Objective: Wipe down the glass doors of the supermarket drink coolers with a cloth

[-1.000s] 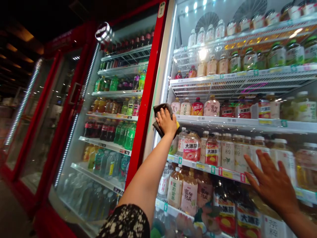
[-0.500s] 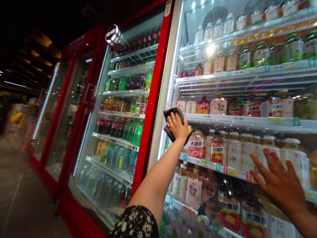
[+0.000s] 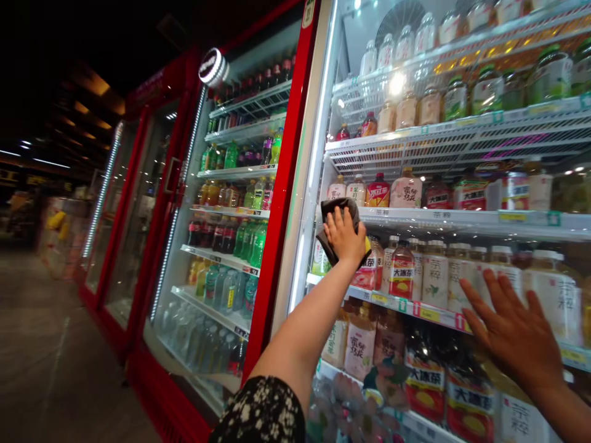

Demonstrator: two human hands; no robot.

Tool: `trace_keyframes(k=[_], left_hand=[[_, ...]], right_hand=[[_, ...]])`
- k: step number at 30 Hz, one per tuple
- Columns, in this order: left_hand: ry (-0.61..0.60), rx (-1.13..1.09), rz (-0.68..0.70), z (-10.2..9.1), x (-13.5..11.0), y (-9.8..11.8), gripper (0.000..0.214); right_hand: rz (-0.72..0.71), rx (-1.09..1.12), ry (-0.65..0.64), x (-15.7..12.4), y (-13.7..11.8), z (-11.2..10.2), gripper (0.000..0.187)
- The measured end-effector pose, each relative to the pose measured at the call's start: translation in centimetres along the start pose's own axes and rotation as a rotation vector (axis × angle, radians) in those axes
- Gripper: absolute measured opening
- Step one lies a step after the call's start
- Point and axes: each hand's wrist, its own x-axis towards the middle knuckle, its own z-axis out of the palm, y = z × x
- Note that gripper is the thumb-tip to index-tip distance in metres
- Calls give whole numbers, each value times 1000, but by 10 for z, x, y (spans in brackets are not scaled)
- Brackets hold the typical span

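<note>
My left hand [image 3: 345, 239] lies over a dark cloth [image 3: 329, 229] and presses it against the glass door of the lit drinks cooler at the door's left side. The fingers are slightly spread on top of the cloth, and a bit of yellow shows by the wrist. Farther right, my right hand [image 3: 514, 329] is open with fingers spread, in front of the same door. Whether its palm touches the glass I cannot tell. Behind the pane stand bottles of tea, among them a red-labelled bottle [image 3: 401, 271] between my two hands.
To the left is a red-framed cooler [image 3: 289, 184] with rows of soda and water bottles. Another red cooler [image 3: 138, 227] stands beyond it, along the floor [image 3: 55, 369]. White shelves [image 3: 443, 215] cross the cooler before me. Reflections lie over its lower glass.
My left hand and the cloth have shifted a little to the right across the glass. The right hand stays spread in nearly the same place. The view has turned slightly.
</note>
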Motion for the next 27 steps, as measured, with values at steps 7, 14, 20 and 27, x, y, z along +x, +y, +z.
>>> trace_keyframes(k=[7, 14, 20, 27], left_hand=[[-215, 9, 680, -5, -61, 15, 62], [-169, 26, 284, -11, -25, 10, 65], [-134, -66, 419, 13, -40, 65, 63], [-266, -13, 604, -14, -66, 16, 64]], right_hand=[[-7, -9, -5, -1, 1, 0, 66], [-44, -61, 16, 0, 6, 4, 69], [-48, -89, 69, -5, 17, 9, 73], [159, -84, 192, -5, 20, 10, 71]])
